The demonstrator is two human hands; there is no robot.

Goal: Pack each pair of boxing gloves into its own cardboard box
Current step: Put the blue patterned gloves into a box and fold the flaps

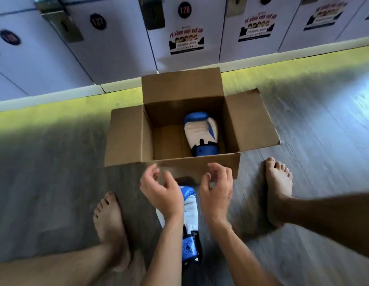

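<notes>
Box: the box (179, 89) stands on the floor (303, 145) in front of the lockers (117, 50) with its flaps open. The side flaps spread outward and the far flap stands up.
Packed glove: the packed glove (202, 133) lies flat on the box bottom against the right wall, cuff toward the person. The left half of the bottom is bare.
Loose glove: the loose glove (190, 213) lies on the floor just outside the near wall, between the left foot (109, 219) and the right foot (279, 186). Its cuff points toward the person and the hands partly cover it.
Left hand: the left hand (161, 193) is over the glove's left side, fingers loosely curled and gripping nothing. Whether it touches the glove cannot be told.
Right hand: the right hand (216, 190) is over the glove's right side, fingers likewise loosely curled and empty.
Step (judged): grasp the loose glove and set it beside its mate.
Risk, slip: the padded, rounded shell may squirt out of a shallow grip. Cause: fingers closing on the crown instead of wrapping both sides.
Risk, snag: a low lift may catch the near wall and push the light box away. Cause: too little clearance over the rim.
Risk, fit: a glove landing on the packed glove stacks high and may stop the flaps closing. Cause: release too far right of the bare half.
</notes>
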